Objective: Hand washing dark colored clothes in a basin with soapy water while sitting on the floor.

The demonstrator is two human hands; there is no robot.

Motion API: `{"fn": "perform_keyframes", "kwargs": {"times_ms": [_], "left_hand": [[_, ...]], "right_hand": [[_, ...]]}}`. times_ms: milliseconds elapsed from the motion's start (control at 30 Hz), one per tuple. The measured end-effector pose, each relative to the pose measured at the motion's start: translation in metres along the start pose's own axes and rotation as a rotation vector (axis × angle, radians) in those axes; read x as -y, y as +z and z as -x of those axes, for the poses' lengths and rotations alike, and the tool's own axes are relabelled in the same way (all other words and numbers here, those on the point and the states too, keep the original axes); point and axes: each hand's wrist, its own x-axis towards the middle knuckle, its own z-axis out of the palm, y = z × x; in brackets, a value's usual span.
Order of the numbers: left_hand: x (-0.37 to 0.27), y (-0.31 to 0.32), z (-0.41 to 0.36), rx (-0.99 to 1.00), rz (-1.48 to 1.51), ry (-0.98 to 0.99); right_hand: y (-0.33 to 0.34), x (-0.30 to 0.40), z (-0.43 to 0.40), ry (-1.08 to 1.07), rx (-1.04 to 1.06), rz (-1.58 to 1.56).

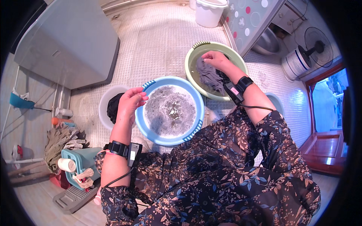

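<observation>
A blue plastic basin [200,104] of sudsy water [170,111] stands on the floor before me. My left hand [131,101] is raised at its left rim, fingers loosely bent and nothing in them. Below that hand, a white bowl [104,108] holds black cloth [114,106]. Up and to the right is a light green basin [188,60] with murky water and a wet grey cloth [208,74]. Over this cloth is my right hand [215,60], its fingertips at the cloth's upper edge; whether they pinch it I cannot tell. Darker cloth lies partly behind my right wrist.
A large grey appliance [70,42] stands at upper left. White buckets [210,12] are at the top. At right are a fan [318,46] and a metal bowl [265,42]. A mop head [58,144], a light blue bin [87,155] and a washboard [75,197] are at lower left.
</observation>
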Motion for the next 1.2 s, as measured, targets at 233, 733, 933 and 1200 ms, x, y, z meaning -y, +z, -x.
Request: {"fn": "perform_keyframes", "kwargs": {"times_ms": [233,733,933,1200], "left_hand": [[0.001,0.003,-0.004,0.007,0.002,-0.009],[0.002,0.005,-0.005,-0.008,-0.019,-0.013],[0.002,0.008,-0.006,-0.006,-0.022,-0.018],[0.005,0.01,-0.008,-0.004,-0.021,-0.031]], "right_hand": [[0.001,0.002,0.002,-0.01,-0.003,-0.043],[0.003,0.013,0.007,-0.005,0.014,-0.007],[0.002,0.011,0.008,-0.032,0.004,-0.004],[0.003,0.012,0.009,-0.049,-0.003,-0.008]]}}
